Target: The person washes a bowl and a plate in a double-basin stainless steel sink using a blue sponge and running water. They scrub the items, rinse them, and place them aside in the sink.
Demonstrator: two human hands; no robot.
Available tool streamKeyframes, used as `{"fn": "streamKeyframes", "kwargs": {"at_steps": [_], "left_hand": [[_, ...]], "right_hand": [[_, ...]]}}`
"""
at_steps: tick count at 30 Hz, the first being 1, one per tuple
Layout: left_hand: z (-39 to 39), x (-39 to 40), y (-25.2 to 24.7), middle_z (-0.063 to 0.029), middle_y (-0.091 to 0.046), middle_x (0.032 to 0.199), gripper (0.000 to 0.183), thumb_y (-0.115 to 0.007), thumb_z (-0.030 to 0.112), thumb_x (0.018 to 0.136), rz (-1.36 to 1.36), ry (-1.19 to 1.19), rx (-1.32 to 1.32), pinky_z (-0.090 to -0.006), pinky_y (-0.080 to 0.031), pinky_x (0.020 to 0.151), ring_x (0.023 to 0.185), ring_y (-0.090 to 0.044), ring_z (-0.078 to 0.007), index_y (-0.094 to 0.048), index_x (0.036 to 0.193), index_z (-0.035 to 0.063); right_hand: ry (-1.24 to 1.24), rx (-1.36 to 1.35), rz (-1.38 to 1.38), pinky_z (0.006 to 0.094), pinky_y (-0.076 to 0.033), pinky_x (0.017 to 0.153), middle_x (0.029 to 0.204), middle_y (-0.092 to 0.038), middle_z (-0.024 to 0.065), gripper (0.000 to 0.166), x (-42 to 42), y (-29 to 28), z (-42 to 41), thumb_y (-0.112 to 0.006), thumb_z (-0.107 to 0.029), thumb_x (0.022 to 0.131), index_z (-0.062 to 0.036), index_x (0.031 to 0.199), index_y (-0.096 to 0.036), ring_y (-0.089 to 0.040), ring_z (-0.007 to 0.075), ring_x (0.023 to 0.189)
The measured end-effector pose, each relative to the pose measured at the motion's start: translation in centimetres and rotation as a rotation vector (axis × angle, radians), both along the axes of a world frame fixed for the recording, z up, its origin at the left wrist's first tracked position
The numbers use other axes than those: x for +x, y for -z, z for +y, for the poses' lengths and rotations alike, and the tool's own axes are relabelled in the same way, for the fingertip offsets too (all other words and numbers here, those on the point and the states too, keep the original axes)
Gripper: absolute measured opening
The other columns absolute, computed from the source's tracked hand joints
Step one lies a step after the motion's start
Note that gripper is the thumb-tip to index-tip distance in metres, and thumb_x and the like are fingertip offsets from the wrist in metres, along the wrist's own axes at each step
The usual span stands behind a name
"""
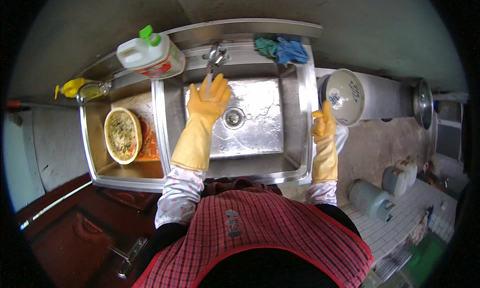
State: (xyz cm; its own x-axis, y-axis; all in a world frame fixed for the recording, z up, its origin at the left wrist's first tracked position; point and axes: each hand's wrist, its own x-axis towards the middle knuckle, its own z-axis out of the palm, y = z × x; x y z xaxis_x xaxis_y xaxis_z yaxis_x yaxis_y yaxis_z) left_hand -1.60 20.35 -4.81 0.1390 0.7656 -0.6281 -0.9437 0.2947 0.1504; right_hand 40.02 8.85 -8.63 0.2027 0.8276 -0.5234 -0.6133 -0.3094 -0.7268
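Note:
Both of my hands wear long yellow rubber gloves. My left hand [210,100] is held palm up with its fingers apart over the large steel sink basin [258,115], under the stream from the chrome faucet [216,57]. It holds nothing. My right hand [324,121] is beyond the basin's right rim, close to a white patterned bowl [345,97] that stands tilted at the counter; one finger points up near the bowl's edge. Whether that hand touches the bowl, I cannot tell. The drain strainer [234,118] lies in the basin's floor.
A yellow basket [123,136] of food scraps sits in the left basin beside reddish residue. Behind stand a white pump jug [152,55] and a yellow bottle [75,88]. Green and blue cloths [291,50] lie on the back ledge. A gas cylinder [369,199] is on the floor at right.

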Motion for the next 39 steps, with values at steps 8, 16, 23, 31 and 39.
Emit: {"fn": "streamKeyframes", "kwargs": {"at_steps": [8, 16, 23, 31, 39], "left_hand": [[-1.7, -1.8, 0.2, -0.0191, -0.046, 0.171, 0.083, -0.023, 0.066, 0.116, 0.042, 0.034, 0.108, -0.0538, -0.034, 0.129, 0.159, -0.041, -0.0379, -0.044, 0.165, 0.0021], [-2.3, -2.5, 0.9, -0.0156, -0.044, 0.173, 0.087, -0.028, 0.069, 0.114, 0.327, -0.216, 0.182, -0.0479, -0.028, 0.133, 0.160, -0.042, -0.0307, -0.043, 0.166, 0.0011], [-1.5, -3.6, 2.5, -0.0109, -0.065, 0.152, 0.078, -0.034, 0.070, 0.114, 0.307, -0.084, -0.092, -0.0438, -0.046, 0.120, 0.140, -0.061, -0.0274, -0.053, 0.158, 0.0089], [-1.1, -0.3, 1.1, -0.0090, -0.048, 0.168, 0.064, -0.039, 0.058, 0.117, 0.199, -0.071, 0.086, -0.0451, -0.045, 0.119, 0.141, -0.056, -0.0261, -0.040, 0.170, 0.0214], [-1.4, -2.6, -0.1, -0.0126, -0.045, 0.172, 0.078, -0.043, 0.062, 0.114, 0.087, -0.204, 0.110, -0.0513, -0.037, 0.128, 0.154, -0.047, -0.0311, -0.036, 0.170, 0.0084]], "right_hand": [[-0.242, -0.030, 0.703, 0.0270, -0.063, 0.081, 0.137, -0.074, 0.0194, 0.069, -26.9, -1.9, 10.5, -0.052, -0.052, 0.115, 0.0098, 0.145, -0.059, -0.077, 0.0236, 0.106], [-0.272, 0.276, 0.854, 0.0316, -0.059, 0.106, 0.160, -0.057, 0.0152, 0.054, -36.5, 6.2, 14.8, -0.057, -0.034, 0.115, -0.0005, 0.157, -0.052, -0.054, 0.0250, 0.149], [-0.659, 0.145, -0.280, 0.0360, -0.045, 0.117, 0.143, -0.071, 0.0155, 0.048, -37.0, -4.9, 10.8, -0.067, -0.033, 0.110, -0.0013, 0.146, -0.065, -0.062, 0.0239, 0.136], [-0.634, 0.384, -0.792, 0.0437, -0.038, 0.125, 0.160, -0.059, 0.0200, 0.055, -36.3, -7.7, 9.5, -0.056, -0.041, 0.114, -0.0044, 0.154, -0.061, -0.049, 0.0343, 0.152], [-0.215, 0.115, 0.828, 0.0420, -0.061, 0.110, 0.153, -0.063, 0.0151, 0.037, -34.5, -1.1, 14.4, -0.056, -0.016, 0.115, 0.0022, 0.147, -0.060, -0.061, 0.0306, 0.141]]}}
